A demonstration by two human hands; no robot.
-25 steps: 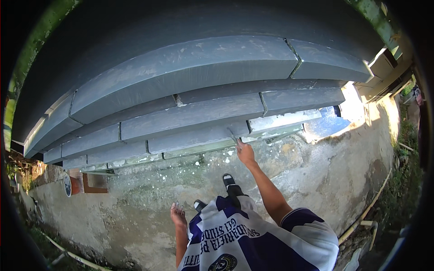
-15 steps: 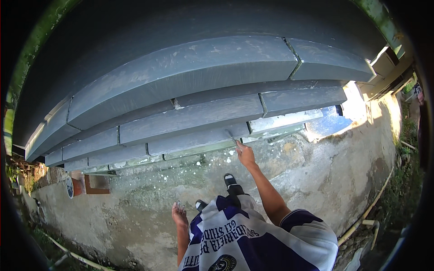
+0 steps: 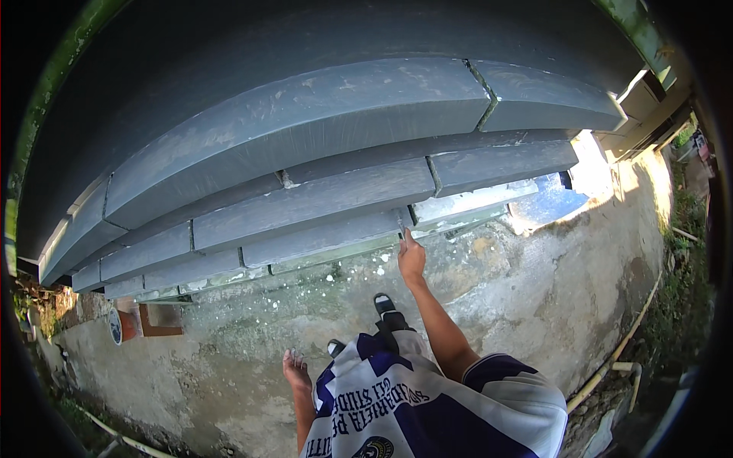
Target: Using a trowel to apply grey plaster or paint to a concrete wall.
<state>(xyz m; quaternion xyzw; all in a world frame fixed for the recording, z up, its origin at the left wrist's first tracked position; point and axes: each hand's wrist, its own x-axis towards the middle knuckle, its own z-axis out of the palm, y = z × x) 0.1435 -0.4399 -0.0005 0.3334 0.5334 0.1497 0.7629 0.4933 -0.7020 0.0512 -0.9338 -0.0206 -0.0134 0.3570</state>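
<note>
My right hand (image 3: pixel 411 259) grips a slim brush-like tool (image 3: pixel 402 223), its tip against the grey-painted lower row of stepped blocks (image 3: pixel 328 237), just left of a dark joint. Right of that joint lies a pale, patchy block (image 3: pixel 466 197). A strip of mottled pale green and white (image 3: pixel 305 262) runs beneath the grey row. My left hand (image 3: pixel 296 368) hangs low beside my white-and-navy shirt (image 3: pixel 458 431), fingers loosely apart and holding nothing. My sandaled feet (image 3: pixel 383 304) stand on stained concrete.
A bucket (image 3: pixel 122 327) stands by a brown-edged board (image 3: pixel 160 328) at the left. A blue, white-smeared patch (image 3: pixel 546 202) is at the right end of the steps. Pale pipes (image 3: pixel 611 370) and weeds (image 3: pixel 679 229) edge the concrete. A green post (image 3: pixel 34 114) rises at far left.
My right hand and the tool have moved slightly up and to the right, toward the joint, and the tool now points more upright. The view has shifted a little.
</note>
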